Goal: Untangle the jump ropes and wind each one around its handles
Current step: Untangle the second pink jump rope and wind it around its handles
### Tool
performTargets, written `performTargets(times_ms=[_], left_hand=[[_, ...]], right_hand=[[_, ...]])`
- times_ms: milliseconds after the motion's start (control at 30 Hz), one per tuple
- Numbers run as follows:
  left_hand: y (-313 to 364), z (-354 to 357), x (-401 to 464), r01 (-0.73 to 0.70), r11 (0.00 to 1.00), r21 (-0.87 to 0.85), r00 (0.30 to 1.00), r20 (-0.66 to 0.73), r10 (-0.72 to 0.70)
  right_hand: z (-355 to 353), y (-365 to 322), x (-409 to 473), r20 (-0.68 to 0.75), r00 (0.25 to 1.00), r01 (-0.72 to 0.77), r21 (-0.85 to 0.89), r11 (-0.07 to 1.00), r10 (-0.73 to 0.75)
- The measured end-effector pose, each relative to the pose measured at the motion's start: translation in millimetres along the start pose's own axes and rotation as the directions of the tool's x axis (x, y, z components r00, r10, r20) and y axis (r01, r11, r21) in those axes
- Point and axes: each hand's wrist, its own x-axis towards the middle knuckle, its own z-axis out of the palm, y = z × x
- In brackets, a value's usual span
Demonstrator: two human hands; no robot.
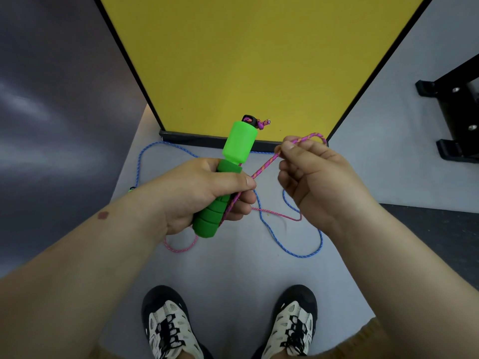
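Observation:
My left hand [204,193] grips a bright green jump-rope handle [228,174] held upright, its black cap with a knotted pink rope end at the top. The pink rope [261,170] runs from under my left thumb up to my right hand [311,174], which pinches it between thumb and fingers, a small loop arching above the knuckles. More pink rope trails onto the floor below. A blue rope [295,251] lies in loose loops on the grey floor beneath both hands and crosses the pink one. A small green piece lies at the blue rope's left side [131,189].
A yellow panel with a black frame [259,60] stands upright just ahead. A black metal stand [456,112] sits at the right. My two shoes [230,325] are at the bottom on the grey floor; a dark mat borders the right.

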Motion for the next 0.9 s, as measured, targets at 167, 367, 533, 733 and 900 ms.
performTargets(times_ms=[167, 367, 533, 733, 900], left_hand=[[1, 0, 0, 0.0, 1.0, 0.007, 1.0, 0.007, -0.001], [2, 0, 0, -0.003, 1.0, 0.002, 1.0, 0.007, 0.003], [2, 0, -1, -0.003, 1.0, -0.004, 1.0, 0.004, 0.003], [2, -1, 0, 0.002, 1.0, 0.009, 1.0, 0.005, -0.002], [1, -1, 0, -0.004, 1.0, 0.011, 1.0, 0.013, 0.004]], right_hand=[[-3, -2, 1, -0.02, 1.0, -0.009, 0.044, 0.999, 0.01], [2, 5, -6, 0.192, 0.974, -0.11, -0.061, 0.992, 0.119], [8, 9, -11, 0.234, 0.964, -0.091, -0.151, 0.984, 0.125], [1, 2, -2, 0.06, 0.998, 0.002, -0.063, 0.998, 0.002], [-3, -3, 2, -0.033, 0.999, 0.027, 0.033, 0.999, -0.026]])
